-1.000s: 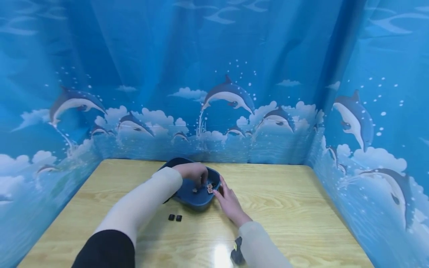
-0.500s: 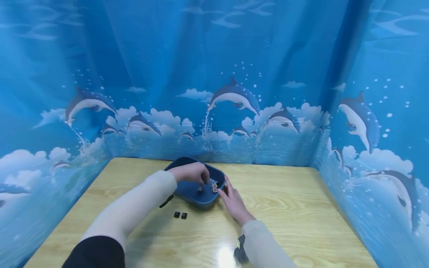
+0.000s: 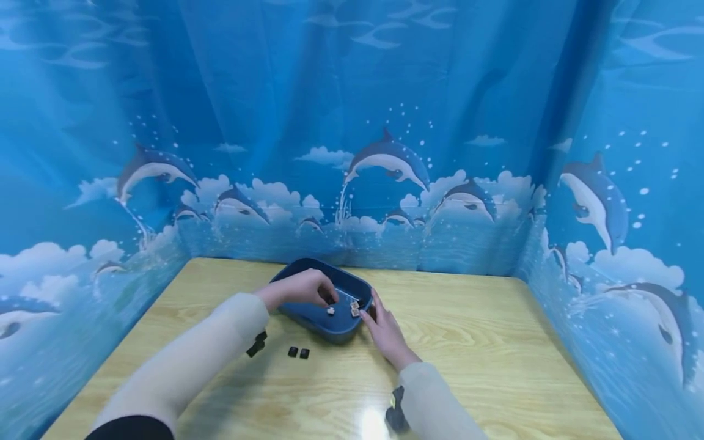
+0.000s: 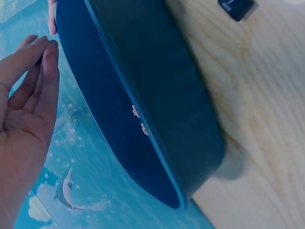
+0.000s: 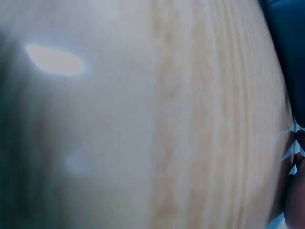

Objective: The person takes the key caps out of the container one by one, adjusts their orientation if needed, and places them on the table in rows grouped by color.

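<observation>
Two Hands at a Blue Basin of Small Pieces

A dark blue basin (image 3: 332, 335) sits on a wood-grain table (image 3: 467, 348), near six o'clock in the head view. The left hand (image 3: 305, 288) reaches in from nine o'clock; its fingertips are drawn together above the basin floor, and whether they pinch anything I cannot tell. A pale piece (image 3: 330, 311) lies just below them. Around the basin's three to four o'clock, two light pieces (image 3: 355, 311) lie inside, with a dark piece (image 3: 361, 302) just beside them. There the right hand (image 3: 387, 333) rests against the basin's end, thumb at the rim, fingers fairly straight along the outside. On the table at the basin's seven o'clock, two black pieces (image 3: 293, 351) lie near each other. A dolphin-printed curtain (image 3: 308, 122) hangs at twelve o'clock.
</observation>
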`<state>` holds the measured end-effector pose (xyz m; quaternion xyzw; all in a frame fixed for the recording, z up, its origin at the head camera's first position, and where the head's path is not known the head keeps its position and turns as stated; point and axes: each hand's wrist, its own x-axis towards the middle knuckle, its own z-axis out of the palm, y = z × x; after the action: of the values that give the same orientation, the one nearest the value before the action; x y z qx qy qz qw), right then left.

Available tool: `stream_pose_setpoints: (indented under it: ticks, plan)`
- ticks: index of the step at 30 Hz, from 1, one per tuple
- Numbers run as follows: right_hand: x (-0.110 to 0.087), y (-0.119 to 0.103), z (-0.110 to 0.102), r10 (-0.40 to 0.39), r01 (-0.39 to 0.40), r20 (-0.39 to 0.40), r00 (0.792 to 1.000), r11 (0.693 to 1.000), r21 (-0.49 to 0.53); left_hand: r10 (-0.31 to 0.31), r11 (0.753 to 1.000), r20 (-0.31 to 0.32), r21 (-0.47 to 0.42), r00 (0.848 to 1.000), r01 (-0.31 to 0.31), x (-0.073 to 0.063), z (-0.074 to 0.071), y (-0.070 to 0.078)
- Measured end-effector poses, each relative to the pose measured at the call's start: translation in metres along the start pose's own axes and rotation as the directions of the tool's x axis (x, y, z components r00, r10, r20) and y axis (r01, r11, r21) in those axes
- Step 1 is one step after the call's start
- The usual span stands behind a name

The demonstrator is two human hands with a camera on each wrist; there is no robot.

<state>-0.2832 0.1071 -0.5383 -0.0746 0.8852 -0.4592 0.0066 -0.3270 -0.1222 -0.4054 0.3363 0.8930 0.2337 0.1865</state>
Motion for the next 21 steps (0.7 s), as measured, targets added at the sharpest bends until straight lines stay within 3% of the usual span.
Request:
stream_pose_setpoints:
  ticks: [10, 21]
  plan:
    - [0.0, 0.0, 0.001, 0.015, -0.015, 0.0, 1.0, 1.0, -0.005, 0.004, 0.999, -0.056, -0.039, 0.998, -0.006, -0.032, 0.003, -0.003]
    - [0.0, 0.002, 0.002, 0.023, -0.023, -0.002, 1.0, 1.0, 0.008, 0.004, 0.997, -0.123, -0.077, 0.992, -0.014, -0.066, 0.02, -0.011]
